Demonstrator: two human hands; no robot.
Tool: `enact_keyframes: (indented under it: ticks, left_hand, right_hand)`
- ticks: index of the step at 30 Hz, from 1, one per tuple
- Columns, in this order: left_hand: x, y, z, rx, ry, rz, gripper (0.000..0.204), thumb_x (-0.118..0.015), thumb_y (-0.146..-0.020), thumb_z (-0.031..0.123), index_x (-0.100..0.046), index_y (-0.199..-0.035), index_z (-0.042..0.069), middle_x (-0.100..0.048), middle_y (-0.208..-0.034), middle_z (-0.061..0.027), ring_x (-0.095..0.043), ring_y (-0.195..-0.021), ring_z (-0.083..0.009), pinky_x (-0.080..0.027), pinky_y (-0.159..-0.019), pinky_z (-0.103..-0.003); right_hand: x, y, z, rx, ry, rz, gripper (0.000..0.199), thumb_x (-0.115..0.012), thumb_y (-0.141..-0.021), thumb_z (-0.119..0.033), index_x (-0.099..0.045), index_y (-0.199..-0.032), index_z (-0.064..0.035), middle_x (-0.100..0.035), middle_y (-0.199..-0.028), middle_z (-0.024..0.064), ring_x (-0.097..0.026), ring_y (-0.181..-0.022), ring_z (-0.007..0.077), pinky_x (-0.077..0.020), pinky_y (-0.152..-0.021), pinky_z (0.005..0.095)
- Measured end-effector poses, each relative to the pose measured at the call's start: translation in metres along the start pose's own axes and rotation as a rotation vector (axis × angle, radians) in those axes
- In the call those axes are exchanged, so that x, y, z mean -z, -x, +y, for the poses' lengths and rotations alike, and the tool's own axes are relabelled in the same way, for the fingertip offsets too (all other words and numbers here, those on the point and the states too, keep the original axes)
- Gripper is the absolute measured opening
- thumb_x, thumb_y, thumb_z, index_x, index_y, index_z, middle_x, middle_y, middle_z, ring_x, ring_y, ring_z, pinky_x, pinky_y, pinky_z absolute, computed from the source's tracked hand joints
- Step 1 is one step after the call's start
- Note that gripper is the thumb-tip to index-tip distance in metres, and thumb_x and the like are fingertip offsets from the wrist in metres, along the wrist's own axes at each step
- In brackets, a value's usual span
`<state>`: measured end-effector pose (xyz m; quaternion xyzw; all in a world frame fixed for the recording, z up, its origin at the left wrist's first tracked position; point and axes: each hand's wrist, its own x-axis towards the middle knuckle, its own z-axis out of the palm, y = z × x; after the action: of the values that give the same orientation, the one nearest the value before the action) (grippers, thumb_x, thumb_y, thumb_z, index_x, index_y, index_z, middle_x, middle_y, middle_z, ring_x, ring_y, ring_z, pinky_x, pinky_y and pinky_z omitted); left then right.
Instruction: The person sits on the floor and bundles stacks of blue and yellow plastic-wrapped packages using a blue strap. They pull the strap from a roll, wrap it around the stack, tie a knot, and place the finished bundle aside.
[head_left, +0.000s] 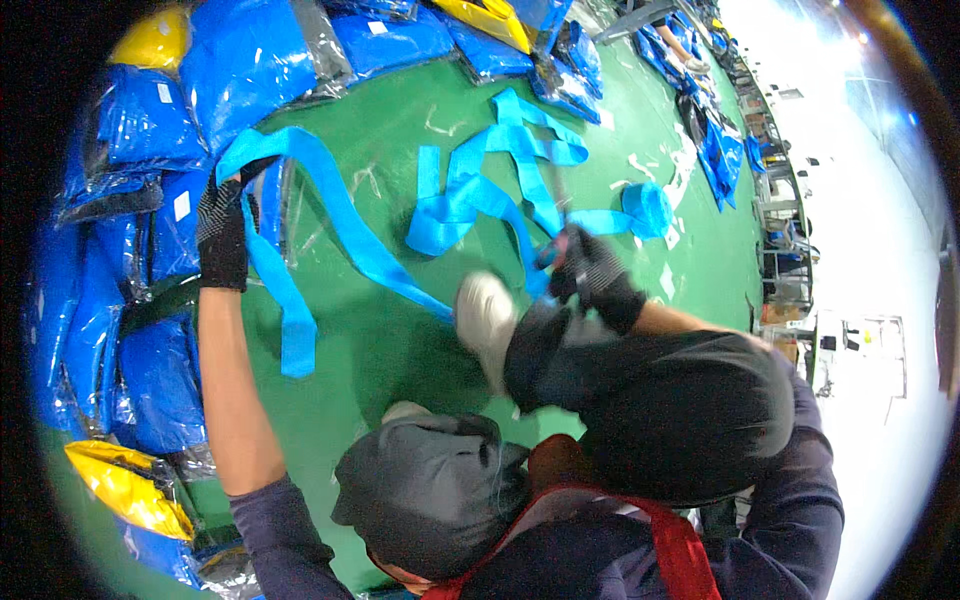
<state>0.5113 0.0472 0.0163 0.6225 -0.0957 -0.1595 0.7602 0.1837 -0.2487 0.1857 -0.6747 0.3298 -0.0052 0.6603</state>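
My left hand, in a dark knit glove, is closed around a light blue fabric strap. One length hangs from it to a cut end; another trails across the floor toward my foot. My right hand, gloved too and blurred, is closed around a slim tool with a reddish part; its kind is hard to tell. Just beyond that hand, more blue strap lies in loose loops, with a rolled coil at its right. My white shoe is near the trailing length.
Blue packages in clear plastic line the left and far sides, with a yellow one at lower left. Plastic scraps dot the green floor. Shelving runs along the right. Part of another person shows far off.
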Motion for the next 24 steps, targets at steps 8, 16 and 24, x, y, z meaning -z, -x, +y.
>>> enact_keyframes:
  ticks: [8,16,24]
  left_hand:
    - [0.108,0.088,0.097,-0.380,-0.848,0.387,0.035,-0.048,-0.090,0.026,-0.050,-0.114,0.000,-0.058,-0.101,-0.0161,-0.054,-0.091,-0.0275,-0.043,-0.080,-0.036]
    - [0.171,0.251,0.148,-0.072,-1.094,0.629,0.041,-0.050,-0.089,0.029,-0.052,-0.112,-0.005,-0.061,-0.094,-0.0142,-0.056,-0.081,-0.0221,-0.044,-0.073,-0.033]
    - [0.135,0.371,0.177,0.419,-1.260,0.535,0.040,-0.057,-0.079,0.036,-0.060,-0.102,0.002,-0.060,-0.098,-0.0172,-0.054,-0.095,-0.0320,-0.040,-0.086,-0.040]
  right_hand:
    - [-0.057,-0.057,0.116,0.154,0.887,0.224,0.053,-0.068,-0.072,-0.027,-0.046,-0.114,-0.0040,-0.059,-0.093,0.0160,-0.058,-0.083,0.0302,-0.0457,-0.074,0.0383]
    - [0.071,-0.218,0.167,-0.048,0.776,0.385,0.040,-0.059,-0.076,-0.031,-0.054,-0.105,-0.0045,-0.057,-0.103,0.0168,-0.057,-0.090,0.0308,-0.0461,-0.075,0.0398]
    - [0.279,-0.213,-0.086,0.353,0.690,0.549,0.038,-0.060,-0.076,-0.027,-0.054,-0.105,-0.0039,-0.057,-0.103,0.0149,-0.056,-0.090,0.0285,-0.0453,-0.077,0.0381]
